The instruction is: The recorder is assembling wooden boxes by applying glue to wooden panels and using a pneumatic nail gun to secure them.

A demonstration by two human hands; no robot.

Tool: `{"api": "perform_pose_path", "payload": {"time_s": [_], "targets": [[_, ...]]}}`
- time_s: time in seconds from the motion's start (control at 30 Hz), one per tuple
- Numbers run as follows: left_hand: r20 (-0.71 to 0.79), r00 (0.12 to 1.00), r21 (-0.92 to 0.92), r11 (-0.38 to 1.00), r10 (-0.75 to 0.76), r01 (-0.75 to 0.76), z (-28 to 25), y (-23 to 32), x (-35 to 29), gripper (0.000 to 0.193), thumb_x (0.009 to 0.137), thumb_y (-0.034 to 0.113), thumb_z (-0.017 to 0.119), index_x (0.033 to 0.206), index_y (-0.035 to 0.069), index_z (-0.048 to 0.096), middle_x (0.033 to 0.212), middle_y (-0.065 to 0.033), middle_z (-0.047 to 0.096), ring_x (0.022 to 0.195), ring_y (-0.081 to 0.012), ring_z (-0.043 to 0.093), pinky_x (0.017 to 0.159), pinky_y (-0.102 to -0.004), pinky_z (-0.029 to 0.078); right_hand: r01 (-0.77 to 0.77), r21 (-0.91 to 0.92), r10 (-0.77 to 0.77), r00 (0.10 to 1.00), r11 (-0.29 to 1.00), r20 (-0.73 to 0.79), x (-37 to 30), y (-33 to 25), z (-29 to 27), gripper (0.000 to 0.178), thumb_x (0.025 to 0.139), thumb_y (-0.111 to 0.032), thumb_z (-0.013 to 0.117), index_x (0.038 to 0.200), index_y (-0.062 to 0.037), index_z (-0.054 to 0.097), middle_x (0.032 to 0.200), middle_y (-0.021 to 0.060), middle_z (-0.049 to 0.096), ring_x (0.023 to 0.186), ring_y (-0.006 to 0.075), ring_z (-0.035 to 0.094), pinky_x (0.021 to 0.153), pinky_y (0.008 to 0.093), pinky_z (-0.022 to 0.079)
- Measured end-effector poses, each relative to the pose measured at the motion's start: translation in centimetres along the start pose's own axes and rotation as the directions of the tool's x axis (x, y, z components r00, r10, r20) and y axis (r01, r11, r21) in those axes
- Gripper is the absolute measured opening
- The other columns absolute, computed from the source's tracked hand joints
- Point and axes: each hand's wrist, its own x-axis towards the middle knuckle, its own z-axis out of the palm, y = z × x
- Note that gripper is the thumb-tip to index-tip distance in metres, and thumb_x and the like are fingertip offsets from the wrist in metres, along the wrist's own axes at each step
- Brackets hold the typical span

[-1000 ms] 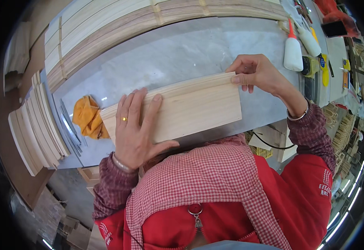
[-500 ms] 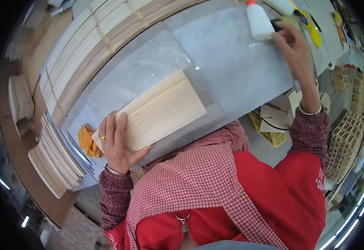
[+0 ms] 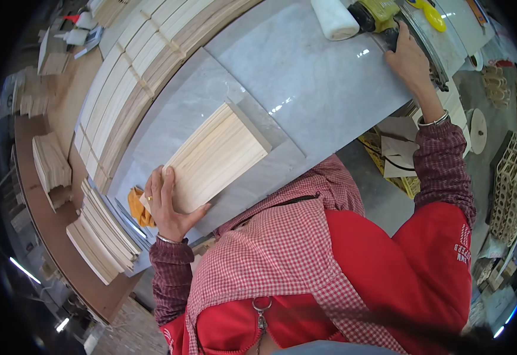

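Note:
My left hand (image 3: 169,204) spans the near-left end of a pale wooden board stack (image 3: 220,157), fingers at its far edge and thumb at its near edge. The stack lies slantwise on the grey tabletop (image 3: 305,77). At the far right, my right hand (image 3: 409,62) is closed round the black grip of a yellow-green nail gun (image 3: 382,13), whose long dark part runs along beside the hand. A white bottle (image 3: 334,21) lies just left of the tool, its top cut off by the picture's edge. An orange cloth (image 3: 140,207) sits beside my left hand.
Long bundled wood strips (image 3: 131,77) line the table's far-left side. More wooden pieces (image 3: 101,242) are stacked at the left. A yellow-handled tool (image 3: 433,16) lies far right. Below the right edge are a yellow crate (image 3: 374,155) and lattice-like wooden pieces (image 3: 507,189).
My right hand has moved from beside the bottle's base onto the nail gun's grip and closed round it. My left hand stays on the boards. The whole view has shifted and turned slightly.

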Motion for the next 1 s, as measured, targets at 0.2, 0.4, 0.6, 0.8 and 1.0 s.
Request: {"api": "perform_pose_path", "payload": {"time_s": [0.2, 0.4, 0.6, 0.8, 1.0], "targets": [[-0.025, 1.000, -0.050, 0.999, 0.008, -0.010, 0.3, -0.5, 0.5, 0.096, 0.055, 0.053, 0.080, 0.134, 0.009, 0.048, 0.135, -0.0176, 0.044, 0.118, -0.0364, 0.044, 0.098, -0.0500, 0.035, 0.000, 0.086, -0.007, 0.997, 0.996, 0.080, 0.5, -0.1, -5.0, 0.057, 0.074, -0.021, 0.055, 0.125, 0.0012, 0.043, 0.096, 0.0202, 0.063, 0.086, 0.0380, 0.061, 0.074, 0.0416, 0.047], [-0.051, 0.999, -0.056, 0.998, -0.018, 0.015, -0.1, -0.5, 0.2, 0.093, 0.056, 0.050, 0.080, 0.133, 0.009, 0.049, 0.134, -0.0171, 0.045, 0.117, -0.0359, 0.044, 0.099, -0.0479, 0.037, -0.186, 0.460, -0.044, 0.895, 0.868, 0.444, -5.7, -5.5, -15.8, 0.037, 0.071, -0.016, 0.071, 0.103, 0.0007, 0.059, 0.080, 0.0091, 0.062, 0.064, 0.0187, 0.055, 0.060, 0.0295, 0.045], [-0.039, 0.999, -0.065, 0.998, -0.024, 0.022, 0.1, -0.6, 0.4, 0.090, 0.057, 0.049, 0.079, 0.132, 0.010, 0.049, 0.133, -0.0168, 0.045, 0.117, -0.0356, 0.044, 0.100, -0.0469, 0.037, 0.475, 0.650, -0.711, 0.687, 0.593, 0.147, -8.2, -12.2, -15.0, 0.029, 0.066, -0.010, 0.076, 0.088, -0.0004, 0.060, 0.079, 0.0071, 0.062, 0.064, 0.0172, 0.053, 0.060, 0.0279, 0.045], [-0.050, 0.997, -0.095, 0.994, -0.058, 0.053, 0.1, -0.8, -0.1, 0.089, 0.056, 0.047, 0.080, 0.132, 0.011, 0.050, 0.134, -0.0165, 0.044, 0.117, -0.0352, 0.044, 0.100, -0.0477, 0.038, 0.625, 0.573, -0.845, 0.449, 0.529, 0.290, -7.7, -14.8, -15.6, 0.025, 0.064, -0.011, 0.077, 0.077, -0.0011, 0.057, 0.067, 0.0044, 0.057, 0.055, 0.0160, 0.043, 0.052, 0.0269, 0.040], [-0.036, 0.997, -0.108, 0.992, -0.063, 0.059, 0.0, -0.9, -0.1, 0.089, 0.055, 0.046, 0.080, 0.132, 0.011, 0.050, 0.134, -0.0161, 0.044, 0.118, -0.0355, 0.044, 0.100, -0.0478, 0.037, 0.613, 0.601, -0.850, 0.460, 0.512, 0.256, -7.4, -15.0, -14.8, 0.026, 0.063, -0.011, 0.077, 0.069, -0.0022, 0.053, 0.060, 0.0025, 0.051, 0.051, 0.0154, 0.036, 0.047, 0.0265, 0.036]]}}
